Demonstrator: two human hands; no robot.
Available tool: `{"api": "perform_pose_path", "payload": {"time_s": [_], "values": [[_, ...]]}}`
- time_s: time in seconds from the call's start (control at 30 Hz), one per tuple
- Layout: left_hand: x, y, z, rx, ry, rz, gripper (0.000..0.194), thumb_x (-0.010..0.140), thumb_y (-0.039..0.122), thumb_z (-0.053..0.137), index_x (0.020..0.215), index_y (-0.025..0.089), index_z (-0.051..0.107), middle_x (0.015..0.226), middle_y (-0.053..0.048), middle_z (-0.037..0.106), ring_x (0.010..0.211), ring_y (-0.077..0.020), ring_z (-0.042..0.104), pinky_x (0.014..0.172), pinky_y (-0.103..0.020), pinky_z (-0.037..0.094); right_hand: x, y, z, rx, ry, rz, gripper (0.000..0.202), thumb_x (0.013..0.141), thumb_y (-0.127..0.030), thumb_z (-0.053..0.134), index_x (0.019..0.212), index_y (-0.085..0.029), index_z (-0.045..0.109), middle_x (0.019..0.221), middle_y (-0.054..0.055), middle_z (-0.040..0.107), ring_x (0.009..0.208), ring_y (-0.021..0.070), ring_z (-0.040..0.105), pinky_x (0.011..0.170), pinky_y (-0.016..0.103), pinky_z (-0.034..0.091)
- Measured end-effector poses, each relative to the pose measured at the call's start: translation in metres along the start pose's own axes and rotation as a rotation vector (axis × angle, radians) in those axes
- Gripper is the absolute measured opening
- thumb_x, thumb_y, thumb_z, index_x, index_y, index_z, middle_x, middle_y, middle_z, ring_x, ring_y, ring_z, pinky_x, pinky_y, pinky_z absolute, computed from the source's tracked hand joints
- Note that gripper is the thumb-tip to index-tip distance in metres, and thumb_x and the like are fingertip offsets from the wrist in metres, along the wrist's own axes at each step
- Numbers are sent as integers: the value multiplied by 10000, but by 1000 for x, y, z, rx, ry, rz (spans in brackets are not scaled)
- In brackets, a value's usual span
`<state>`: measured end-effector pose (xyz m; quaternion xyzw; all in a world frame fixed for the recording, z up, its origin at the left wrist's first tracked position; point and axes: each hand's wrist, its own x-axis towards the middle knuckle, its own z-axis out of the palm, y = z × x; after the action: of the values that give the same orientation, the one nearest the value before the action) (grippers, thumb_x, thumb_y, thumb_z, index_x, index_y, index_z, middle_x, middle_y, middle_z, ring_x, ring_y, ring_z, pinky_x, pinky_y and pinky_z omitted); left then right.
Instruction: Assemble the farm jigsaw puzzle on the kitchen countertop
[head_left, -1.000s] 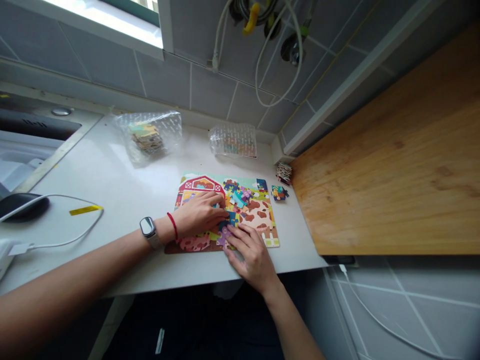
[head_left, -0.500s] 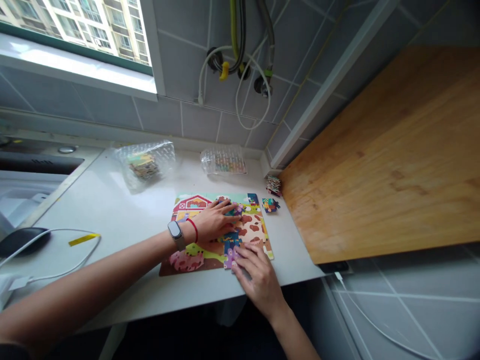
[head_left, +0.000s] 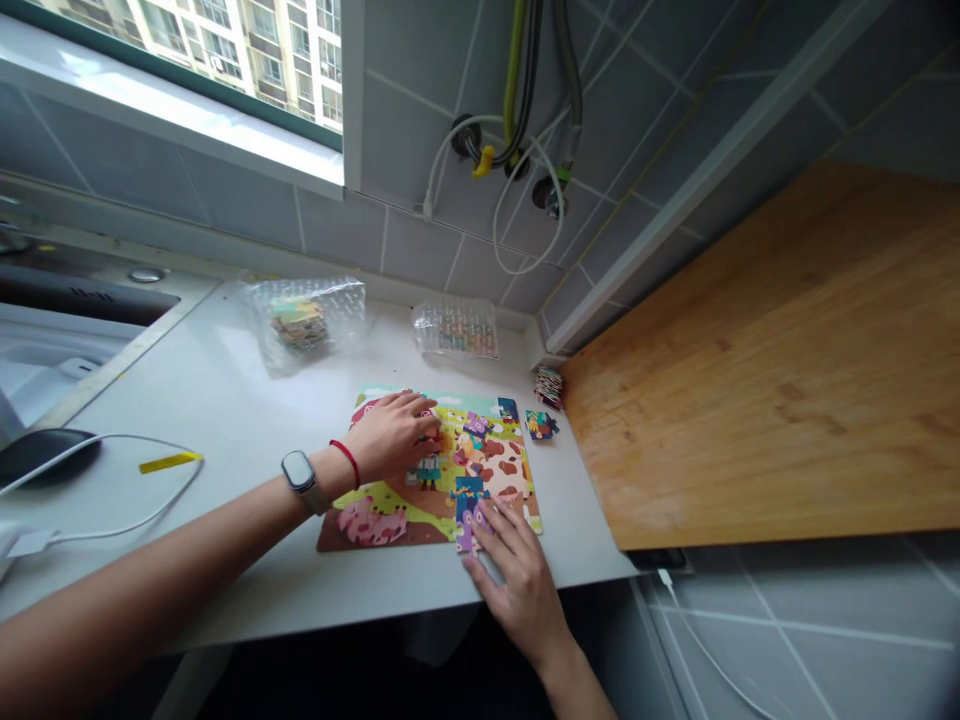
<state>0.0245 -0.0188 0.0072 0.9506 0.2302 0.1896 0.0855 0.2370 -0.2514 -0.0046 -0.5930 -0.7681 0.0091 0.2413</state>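
A farm-scene puzzle board lies on the white table, with a barn, a pink pig and a brown-spotted cow on it. My left hand is over its upper left part, fingers stretched out and pointing right; what is under the palm is hidden. My right hand rests at the lower right, its fingers loosely extended, with fingertips touching a purple puzzle piece. Directly above that is a dark blue piece. Another purple piece lies near the cow's head, and a dark blue one is in the upper right corner.
Right of the board are a loose puzzle piece and a stack of pieces. Two clear plastic bags, a left one and a right one, lie behind. A wooden panel borders the right; a white cable is at left.
My left hand has drawn back left across the board, uncovering the purple piece by the cow's head and a printed figure. My right hand stays at the lower purple piece. The view has shifted slightly.
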Motion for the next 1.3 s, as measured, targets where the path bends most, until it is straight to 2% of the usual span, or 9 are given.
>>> {"api": "perform_pose_path", "payload": {"time_s": [0.1,0.23,0.4,0.53,0.67,0.83,0.97,1.1,1.3], "values": [[10,20,9,-8,-57,109,382,996,453,654,1345,302,693,1530,-141,565,1381,-351,549,1129,-535,441,-8,1,-2,-12,4,39,395,988,-262,662,1382,-240,681,1447,105,666,1378,334,598,1073,553,587],[13,33,15,-29,-181,149,460,946,483,717,1385,353,676,1628,-138,460,1480,-415,441,1181,-604,356,-16,5,-10,-42,6,76,386,998,-263,649,1381,-239,686,1441,100,671,1379,332,597,1077,556,586],[-10,6,1,-65,-164,79,247,941,450,736,1141,322,805,1600,-69,517,1466,-371,473,1203,-540,361,-15,17,-18,-47,-52,108,404,1012,-268,632,1415,-255,670,1484,73,637,1447,321,534,1116,539,564],[-21,-16,-12,-119,-76,108,202,968,406,712,875,261,816,1335,-33,726,1257,-278,642,1137,-449,450,-3,27,-17,9,-83,105,402,1023,-279,621,1422,-271,669,1496,64,624,1445,315,539,1152,549,534],[0,-8,-11,-145,1,81,231,1006,411,650,946,239,793,1207,-53,763,1086,-236,699,1014,-403,524,9,35,-11,25,-82,122,401,1038,-294,601,1433,-265,660,1505,73,615,1442,317,541,1152,557,531],[43,26,16,-17,-32,-8,402,932,398,726,1286,211,696,1293,-129,715,1141,-300,676,931,-410,538,9,34,0,17,43,180,413,1030,-301,609,1436,-236,652,1488,129,628,1395,326,580,1116,562,549],[55,41,38,29,-18,6,271,970,347,679,1212,237,725,1310,-113,702,1184,-306,639,945,-416,516,7,30,2,76,206,253,288,987,-296,681,1258,-218,737,1363,151,692,1282,297,644,1060,490,588],[48,31,42,0,-18,48,197,1000,203,621,1155,235,739,1243,-89,727,1155,-276,656,950,-407,514,8,30,1,97,200,220,138,981,-249,687,1081,-238,782,1235,118,737,1214,280,654,1040,481,591],[32,1,36,-88,32,113,400,955,119,618,1346,200,638,1263,-122,679,1071,-250,696,931,-392,568,15,39,-1,30,95,177,254,997,-213,643,1214,-252,768,1346,100,710,1301,308,591,1070,540,574]]}}
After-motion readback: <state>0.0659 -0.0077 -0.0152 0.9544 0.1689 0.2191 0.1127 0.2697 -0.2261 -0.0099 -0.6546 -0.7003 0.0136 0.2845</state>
